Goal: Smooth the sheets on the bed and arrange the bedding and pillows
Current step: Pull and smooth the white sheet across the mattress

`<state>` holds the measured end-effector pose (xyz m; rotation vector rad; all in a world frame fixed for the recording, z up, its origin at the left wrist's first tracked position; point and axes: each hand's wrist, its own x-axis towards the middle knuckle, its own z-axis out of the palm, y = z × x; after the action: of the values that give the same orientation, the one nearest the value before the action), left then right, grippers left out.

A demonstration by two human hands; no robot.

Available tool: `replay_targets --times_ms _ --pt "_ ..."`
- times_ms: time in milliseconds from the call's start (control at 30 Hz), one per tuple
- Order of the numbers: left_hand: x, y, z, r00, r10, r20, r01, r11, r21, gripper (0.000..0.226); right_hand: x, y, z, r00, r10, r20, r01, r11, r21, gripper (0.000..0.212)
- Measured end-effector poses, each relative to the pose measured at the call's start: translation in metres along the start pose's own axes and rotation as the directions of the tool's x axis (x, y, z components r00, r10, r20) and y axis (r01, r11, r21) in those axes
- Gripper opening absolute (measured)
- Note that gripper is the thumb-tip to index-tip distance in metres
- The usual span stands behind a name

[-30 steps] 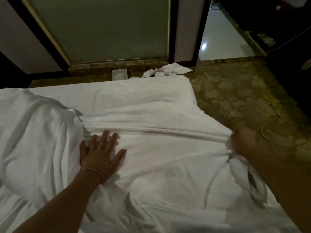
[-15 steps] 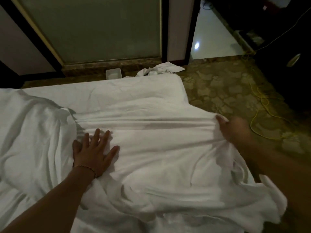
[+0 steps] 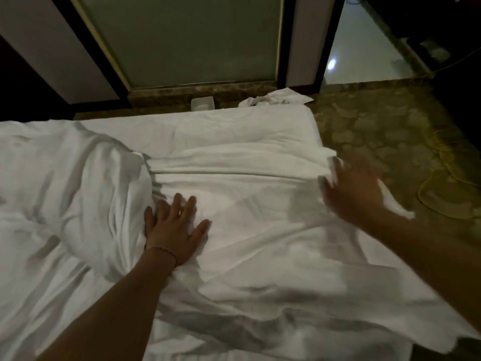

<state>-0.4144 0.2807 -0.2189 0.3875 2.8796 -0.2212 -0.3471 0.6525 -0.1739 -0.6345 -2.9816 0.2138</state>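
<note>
A white sheet [image 3: 260, 243] lies rumpled over the bed, with long folds running across its middle. A bunched mound of white bedding [image 3: 86, 194] rises at the left. My left hand [image 3: 174, 230] presses flat on the sheet beside that mound, fingers spread, a thin bracelet on the wrist. Blurred by motion, my right hand [image 3: 351, 188] is over the sheet's right edge with its fingers apart. A strip of the sheet shows just beyond it. I see no pillow apart from the mound.
The bed's far corner [image 3: 309, 118] meets patterned carpet [image 3: 377, 131]. A crumpled white cloth [image 3: 276, 97] and a small white box [image 3: 203, 103] lie on the floor behind the bed. A yellow cable [image 3: 440, 152] loops on the carpet at right. A frosted glass door [image 3: 192, 40] stands behind.
My right hand, which held the sheet's right edge bunched, has moved up and forward and now has its fingers spread. The left hand has stayed flat in place.
</note>
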Motion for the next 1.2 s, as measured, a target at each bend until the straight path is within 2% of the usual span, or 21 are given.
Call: replay_targets --times_ms 67,133,200,333,400,500,533,600,633,667,700,733,767,833,933,1000,1067,1200 --pt "-0.003 0.002 0.003 1.0 0.005 -0.004 -0.006 1.0 -0.024 0.088 -0.032 -0.07 -0.005 0.967 -0.249 0.059 0.241 0.963 0.118 0.067" --pt "-0.005 0.001 0.005 1.0 0.008 -0.023 -0.009 0.999 -0.042 0.089 -0.057 -0.1 0.021 0.904 -0.356 0.235 0.336 0.934 0.124 0.068" --pt "-0.004 -0.001 0.007 0.999 0.009 -0.033 -0.011 0.998 -0.066 0.088 -0.072 -0.094 0.045 0.879 -0.334 0.341 0.336 0.94 0.054 0.069" --pt "-0.005 0.007 0.015 1.0 -0.028 -0.007 0.027 0.993 -0.111 0.087 -0.096 -0.01 0.07 0.931 -0.222 0.291 0.237 0.971 -0.019 0.072" --pt "-0.01 0.018 0.022 0.999 -0.041 0.013 0.042 0.992 -0.121 0.085 -0.11 0.031 0.071 0.94 -0.148 0.307 0.171 0.984 -0.048 0.072" --pt "-0.016 0.025 0.028 0.999 -0.046 0.016 0.047 0.99 -0.136 0.081 -0.119 0.081 0.067 0.946 0.099 0.309 -0.056 0.988 -0.142 0.076" --pt "-0.017 0.022 0.027 0.999 -0.048 0.023 0.05 0.99 -0.131 0.081 -0.121 0.1 0.064 0.912 0.207 0.355 -0.148 0.971 -0.185 0.078" --pt "-0.02 0.015 0.027 0.998 -0.04 0.04 0.045 0.992 -0.122 0.085 -0.127 0.138 0.051 0.781 0.439 0.445 -0.341 0.896 -0.286 0.09" --pt "-0.022 0.012 0.028 0.999 -0.034 0.038 0.038 0.991 -0.125 0.089 -0.13 0.154 0.043 0.714 0.538 0.448 -0.421 0.841 -0.339 0.101" --pt "-0.024 0.009 0.03 0.999 -0.03 0.021 0.033 0.991 -0.133 0.091 -0.13 0.161 0.033 0.693 0.591 0.413 -0.465 0.804 -0.37 0.108" --pt "-0.026 0.007 0.033 1.0 -0.028 0.006 0.029 0.989 -0.143 0.092 -0.125 0.162 0.026 0.732 0.589 0.343 -0.477 0.802 -0.359 0.108" --pt "-0.027 0.005 0.034 1.0 -0.028 0.001 0.028 0.989 -0.147 0.092 -0.117 0.154 0.018 0.807 0.528 0.263 -0.444 0.838 -0.319 0.102" --pt "-0.027 0.005 0.034 1.0 -0.029 0.003 0.029 0.988 -0.149 0.091 -0.107 0.139 0.012 0.881 0.438 0.181 -0.39 0.887 -0.245 0.094" --pt "-0.023 0.008 0.03 1.0 -0.018 -0.014 0.016 0.99 -0.14 0.09 -0.083 0.096 0.008 0.973 0.226 0.056 -0.219 0.971 -0.1 0.079" --pt "-0.011 0.02 0.019 0.998 0.025 -0.064 -0.032 0.993 -0.115 0.085 -0.057 0.013 0.017 0.993 -0.101 0.063 0.1 0.995 0.015 0.069" --pt "-0.003 0.029 0.016 0.996 0.039 -0.081 -0.049 0.991 -0.125 0.082 -0.053 -0.019 0.039 0.968 -0.212 0.133 0.211 0.977 0.016 0.065" --pt "0.004 0.036 0.015 0.996 0.045 -0.071 -0.055 0.988 -0.147 0.08 -0.056 -0.008 0.062 0.955 -0.194 0.225 0.201 0.98 -0.007 0.065" --pt "0.026 0.041 0.014 0.996 0.03 -0.081 -0.046 0.977 -0.21 0.082 -0.071 0.07 0.087 0.954 0.054 0.294 -0.028 0.995 -0.091 0.056"
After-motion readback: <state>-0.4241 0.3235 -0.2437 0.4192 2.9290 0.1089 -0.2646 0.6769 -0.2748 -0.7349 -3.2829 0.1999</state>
